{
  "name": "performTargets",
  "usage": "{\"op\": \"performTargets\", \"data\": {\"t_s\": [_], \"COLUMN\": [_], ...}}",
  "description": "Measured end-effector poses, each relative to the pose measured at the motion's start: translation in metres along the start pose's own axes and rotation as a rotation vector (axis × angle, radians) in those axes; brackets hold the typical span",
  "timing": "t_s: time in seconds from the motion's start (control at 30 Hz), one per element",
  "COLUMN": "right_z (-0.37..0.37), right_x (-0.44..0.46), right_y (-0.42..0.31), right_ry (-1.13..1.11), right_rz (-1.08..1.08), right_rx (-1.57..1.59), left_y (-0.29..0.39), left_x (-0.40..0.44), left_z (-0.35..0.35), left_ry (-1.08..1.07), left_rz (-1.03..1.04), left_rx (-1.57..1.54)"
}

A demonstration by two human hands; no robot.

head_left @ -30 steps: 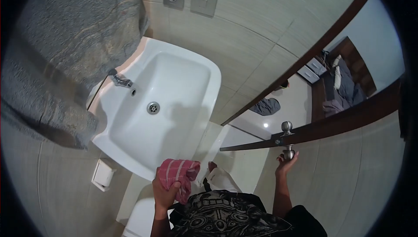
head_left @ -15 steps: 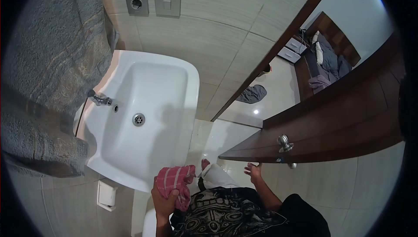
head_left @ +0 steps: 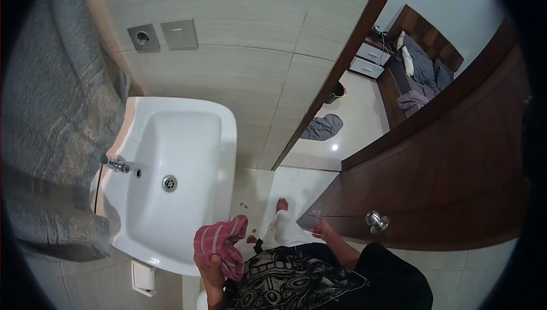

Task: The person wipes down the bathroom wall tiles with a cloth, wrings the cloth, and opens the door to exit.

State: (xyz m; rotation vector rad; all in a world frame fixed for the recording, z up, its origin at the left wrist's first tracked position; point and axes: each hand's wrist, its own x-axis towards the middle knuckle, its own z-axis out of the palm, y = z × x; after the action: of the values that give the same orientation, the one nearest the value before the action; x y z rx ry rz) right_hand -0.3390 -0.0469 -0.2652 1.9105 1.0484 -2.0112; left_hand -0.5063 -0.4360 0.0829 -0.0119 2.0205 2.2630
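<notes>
A red cloth with white stripes [head_left: 219, 245] is bunched in my left hand [head_left: 211, 273], with the thumb pressed over it, near the front edge of the white sink [head_left: 229, 156]. My right hand [head_left: 322, 229] is beside the edge of the brown door [head_left: 439, 167], left of its round metal knob [head_left: 376, 222], and does not touch the knob. Its fingers are small and blurred, so their pose is unclear.
Beyond the doorway are a bed [head_left: 421, 71], white drawers [head_left: 369, 59] and a grey cloth [head_left: 323, 127] on the floor. A grey towel [head_left: 51, 111] hangs at the left. A metal faucet [head_left: 118, 164] stands on the sink.
My right hand has let go of the door knob and moved left. The door stands wider open. The view has shifted toward the doorway, and one bare foot is further forward. The cloth remains in my left hand.
</notes>
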Motion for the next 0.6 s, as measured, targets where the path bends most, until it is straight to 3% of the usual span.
{"op": "performTargets", "data": {"t_s": [0.27,0.6], "right_z": [0.056,0.007], "right_x": [-0.007,0.038], "right_y": [-0.107,-0.206], "right_ry": [-0.022,0.03], "right_rz": [-0.218,-0.26], "right_rx": [-0.152,-0.259], "left_y": [-0.022,-0.025], "left_x": [0.039,0.119], "left_z": [0.067,0.245], "left_ry": [-0.078,-0.312], "left_rz": [-0.002,-0.085], "left_rx": [0.066,0.298]}}
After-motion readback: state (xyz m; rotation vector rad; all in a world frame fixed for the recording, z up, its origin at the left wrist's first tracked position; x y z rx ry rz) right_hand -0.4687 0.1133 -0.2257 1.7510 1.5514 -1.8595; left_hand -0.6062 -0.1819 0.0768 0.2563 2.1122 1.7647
